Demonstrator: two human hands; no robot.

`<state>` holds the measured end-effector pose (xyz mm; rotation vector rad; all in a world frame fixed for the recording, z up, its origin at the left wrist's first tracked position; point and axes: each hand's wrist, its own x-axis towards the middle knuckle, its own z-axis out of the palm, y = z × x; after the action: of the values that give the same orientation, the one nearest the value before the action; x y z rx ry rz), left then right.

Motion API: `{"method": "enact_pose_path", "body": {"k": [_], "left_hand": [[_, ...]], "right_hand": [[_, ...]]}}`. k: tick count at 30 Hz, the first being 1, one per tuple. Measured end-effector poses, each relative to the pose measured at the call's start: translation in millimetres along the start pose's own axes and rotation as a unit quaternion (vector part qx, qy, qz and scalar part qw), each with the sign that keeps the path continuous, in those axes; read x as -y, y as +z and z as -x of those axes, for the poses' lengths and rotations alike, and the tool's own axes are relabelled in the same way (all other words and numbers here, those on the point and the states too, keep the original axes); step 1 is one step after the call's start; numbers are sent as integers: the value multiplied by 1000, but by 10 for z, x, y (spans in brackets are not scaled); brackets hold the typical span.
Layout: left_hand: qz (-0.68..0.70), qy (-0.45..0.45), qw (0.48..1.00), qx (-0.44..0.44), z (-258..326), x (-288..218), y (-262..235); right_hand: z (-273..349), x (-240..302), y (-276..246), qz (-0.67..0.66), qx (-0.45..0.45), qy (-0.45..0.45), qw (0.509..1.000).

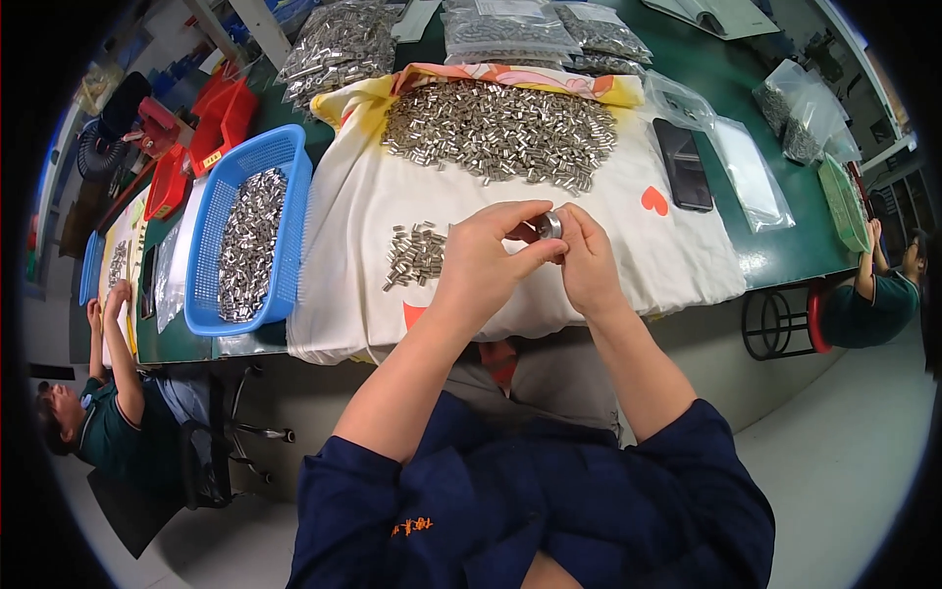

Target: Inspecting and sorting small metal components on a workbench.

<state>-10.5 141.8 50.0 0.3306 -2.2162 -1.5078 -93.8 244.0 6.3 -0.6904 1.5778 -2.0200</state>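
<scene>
Over the cloth's front half, my left hand [488, 253] and my right hand [591, 263] meet with fingers closed. Between their fingertips is a small round silver metal piece [552, 226], partly hidden by the fingers, so its exact kind does not show. Beyond my hands spreads a large pile of small shiny metal sleeves [500, 133] on the white cloth [343, 245]. A smaller heap of the same sleeves [414, 257] lies just left of my left hand. Further left, a blue plastic basket [202, 265] holds many more of them.
Clear bags of metal parts [510, 29] line the table's back. A black phone [682, 165] and a plastic bag [754, 177] lie right of the pile. Red bins [221, 118] stand at the far left. Co-workers sit left [123, 422] and right [863, 309].
</scene>
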Motion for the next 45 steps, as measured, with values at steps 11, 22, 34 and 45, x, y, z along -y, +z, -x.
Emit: {"method": "enact_pose_path", "body": {"k": [11,22,34,45], "left_hand": [[-22,12,997,77,9,55,230],[104,-38,983,144,-260,143,508],[139,-123,970,159,-386,336,596],[183,-161,957,154,-405,388,602]], "right_hand": [[186,56,-312,76,-23,5,997],[79,262,-774,82,32,55,995],[-9,174,-1016,307,22,-153,939],[-66,102,-990,416,16,-218,883]]}}
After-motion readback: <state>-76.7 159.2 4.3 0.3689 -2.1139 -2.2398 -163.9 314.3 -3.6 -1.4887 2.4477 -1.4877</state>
